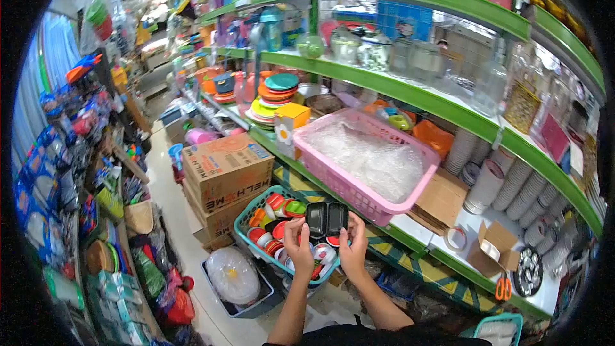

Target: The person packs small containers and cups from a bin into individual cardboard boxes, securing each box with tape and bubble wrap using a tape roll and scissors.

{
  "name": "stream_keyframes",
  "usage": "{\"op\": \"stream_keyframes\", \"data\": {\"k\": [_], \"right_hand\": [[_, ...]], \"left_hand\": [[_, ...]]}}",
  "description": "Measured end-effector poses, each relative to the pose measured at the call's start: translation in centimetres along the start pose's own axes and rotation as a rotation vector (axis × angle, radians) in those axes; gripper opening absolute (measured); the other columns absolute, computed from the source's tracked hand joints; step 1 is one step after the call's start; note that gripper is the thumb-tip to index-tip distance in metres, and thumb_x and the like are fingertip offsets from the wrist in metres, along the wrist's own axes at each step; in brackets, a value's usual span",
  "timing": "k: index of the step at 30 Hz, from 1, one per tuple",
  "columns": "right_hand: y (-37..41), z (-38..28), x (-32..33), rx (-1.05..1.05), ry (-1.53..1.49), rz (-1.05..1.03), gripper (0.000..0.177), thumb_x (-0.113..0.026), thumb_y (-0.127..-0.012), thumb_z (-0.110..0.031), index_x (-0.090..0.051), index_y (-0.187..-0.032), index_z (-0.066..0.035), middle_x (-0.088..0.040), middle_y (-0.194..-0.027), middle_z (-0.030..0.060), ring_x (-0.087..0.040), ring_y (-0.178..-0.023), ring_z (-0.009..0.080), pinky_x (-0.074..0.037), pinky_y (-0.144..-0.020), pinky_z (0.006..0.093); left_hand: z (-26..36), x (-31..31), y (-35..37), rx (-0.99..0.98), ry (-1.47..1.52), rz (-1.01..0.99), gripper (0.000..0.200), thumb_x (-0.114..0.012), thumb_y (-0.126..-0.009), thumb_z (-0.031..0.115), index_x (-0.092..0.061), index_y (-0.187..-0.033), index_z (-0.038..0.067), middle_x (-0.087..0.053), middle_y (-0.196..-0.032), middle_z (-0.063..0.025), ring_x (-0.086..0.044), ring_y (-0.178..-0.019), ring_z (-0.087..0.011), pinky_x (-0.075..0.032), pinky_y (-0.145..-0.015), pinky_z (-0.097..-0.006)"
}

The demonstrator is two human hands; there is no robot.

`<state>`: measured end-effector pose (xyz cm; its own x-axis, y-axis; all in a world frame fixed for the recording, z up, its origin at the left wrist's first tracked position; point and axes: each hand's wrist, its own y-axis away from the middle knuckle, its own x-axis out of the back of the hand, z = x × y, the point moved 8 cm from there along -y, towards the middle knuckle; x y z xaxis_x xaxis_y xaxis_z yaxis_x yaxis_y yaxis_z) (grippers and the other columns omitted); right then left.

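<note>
An opened black case (327, 219), with two hollow halves side by side, is held up over a teal basket (246, 238). My left hand (299, 243) grips its left edge, and my right hand (352, 245) grips its right edge. Both thumbs rest near the lower corners. Below the case, the basket holds several small round containers (273, 247) with red, white, green and orange parts. The case hides some of the basket's contents.
Stacked cardboard boxes (227, 170) stand left of the basket. A pink basket (410, 208) with clear plastic sits on the green-edged shelf. A grey bin (256, 304) stands on the floor. Orange scissors (503, 287) hang at the lower right shelf edge.
</note>
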<state>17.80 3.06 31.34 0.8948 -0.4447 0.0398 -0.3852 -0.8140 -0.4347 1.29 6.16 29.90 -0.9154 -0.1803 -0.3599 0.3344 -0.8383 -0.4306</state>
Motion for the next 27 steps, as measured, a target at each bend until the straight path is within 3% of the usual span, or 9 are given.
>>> {"op": "stream_keyframes", "data": {"k": [1, 4, 9, 10, 13, 19, 22, 27], "right_hand": [[-0.1, -1.1, 0.9, 0.081, 0.013, 0.047, 0.039, -0.05, -0.088, 0.001, -0.042, -0.126, 0.001, -0.053, -0.084, 0.0074, -0.053, -0.071, 0.0124, -0.046, -0.06, 0.0253], [0.2, -1.9, 3.7, 0.032, -0.054, 0.111, 0.036, -0.049, -0.09, 0.001, -0.042, -0.125, 0.002, -0.055, -0.094, 0.0066, -0.052, -0.076, 0.0095, -0.044, -0.063, 0.0218], [1.3, -2.8, 9.6, 0.064, -0.036, 0.267, 0.034, -0.047, -0.091, 0.001, -0.041, -0.124, 0.001, -0.053, -0.105, 0.0058, -0.05, -0.076, 0.0063, -0.041, -0.059, 0.0179], [1.6, -3.2, 11.0, 0.082, -0.029, 0.314, 0.034, -0.048, -0.09, 0.003, -0.044, -0.123, 0.001, -0.055, -0.108, 0.0076, -0.051, -0.085, 0.0091, -0.045, -0.07, 0.0214], [2.6, -3.2, 14.5, 0.011, -0.058, 0.398, 0.034, -0.048, -0.09, 0.004, -0.045, -0.123, 0.001, -0.054, -0.109, 0.0068, -0.05, -0.083, 0.0076, -0.044, -0.069, 0.0197], [4.6, -5.0, 21.9, 0.058, 0.151, 0.616, 0.031, -0.052, -0.086, 0.005, -0.055, -0.116, 0.0, -0.05, -0.097, 0.0058, -0.049, -0.075, 0.0105, -0.044, -0.06, 0.0199], [5.4, -7.4, 25.3, 0.154, 0.373, 0.686, 0.03, -0.051, -0.087, 0.007, -0.058, -0.115, 0.001, -0.047, -0.099, 0.0042, -0.049, -0.07, 0.0053, -0.042, -0.047, 0.0183], [7.1, -7.5, 31.0, 0.135, 0.434, 0.813, 0.033, -0.053, -0.086, 0.007, -0.061, -0.116, -0.001, -0.047, -0.095, 0.0038, -0.051, -0.072, 0.0063, -0.044, -0.051, 0.0179]], "left_hand": [[0.1, -0.6, 0.2, 0.033, 0.016, -0.018, 0.012, -0.052, -0.092, 0.002, -0.053, -0.103, 0.002, -0.056, -0.098, -0.0016, -0.053, -0.091, -0.0075, -0.041, -0.079, -0.0198], [1.8, -3.3, 0.9, -0.005, 0.047, -0.086, 0.012, -0.052, -0.091, 0.001, -0.053, -0.103, 0.001, -0.056, -0.097, -0.0023, -0.054, -0.09, -0.0082, -0.042, -0.08, -0.0207], [1.1, -8.1, 3.9, 0.175, 0.155, -0.27, 0.014, -0.057, -0.089, 0.002, -0.053, -0.102, -0.001, -0.057, -0.096, -0.0057, -0.056, -0.089, -0.0109, -0.043, -0.083, -0.0239], [1.4, -9.1, 4.4, 0.137, 0.137, -0.306, 0.018, -0.058, -0.089, 0.003, -0.053, -0.105, -0.002, -0.058, -0.098, -0.006, -0.057, -0.089, -0.0117, -0.043, -0.084, -0.0244], [1.3, -12.2, 6.4, 0.176, 0.191, -0.41, 0.02, -0.058, -0.089, 0.003, -0.053, -0.108, -0.002, -0.059, -0.1, -0.0069, -0.057, -0.091, -0.0123, -0.043, -0.084, -0.0248], [1.2, -17.9, 10.6, 0.258, 0.253, -0.585, 0.022, -0.059, -0.088, 0.001, -0.054, -0.109, -0.004, -0.059, -0.103, -0.0072, -0.057, -0.083, -0.0089, -0.045, -0.074, -0.0213], [1.1, -20.8, 13.0, 0.287, 0.268, -0.669, 0.028, -0.061, -0.087, 0.0, -0.056, -0.114, -0.006, -0.06, -0.102, -0.0086, -0.058, -0.081, -0.0089, -0.046, -0.071, -0.0211], [1.4, -25.3, 16.7, 0.255, 0.204, -0.809, 0.03, -0.065, -0.084, 0.001, -0.06, -0.113, -0.004, -0.062, -0.104, -0.011, -0.062, -0.079, -0.0101, -0.049, -0.07, -0.0227]]}}
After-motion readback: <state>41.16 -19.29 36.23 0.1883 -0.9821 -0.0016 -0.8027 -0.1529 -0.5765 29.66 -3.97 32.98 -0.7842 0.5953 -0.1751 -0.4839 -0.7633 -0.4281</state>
